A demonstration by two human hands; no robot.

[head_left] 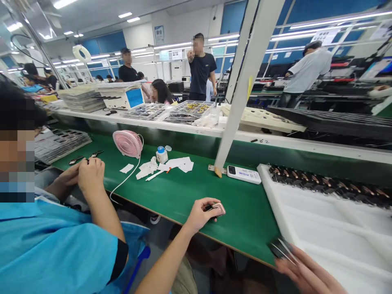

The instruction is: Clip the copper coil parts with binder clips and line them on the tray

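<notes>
Above the green mat (183,192) near the table's front edge, my left hand (206,214) is closed around a small device (219,209) with a pinkish metallic face and a dark part under the fingers. At the lower right, my right hand (306,269), slightly blurred, grips a dark object with light strips (282,249). It is beside a white foam tray (306,220) that carries a row of black and copper-coloured parts (330,183) along its far side.
A white power bank (244,174) lies by a white post (235,110). Further left are papers (180,163), a blue-capped bottle (161,155) and a pink fan (127,143). A co-worker in blue (61,245) sits close at left. People stand beyond the shelf.
</notes>
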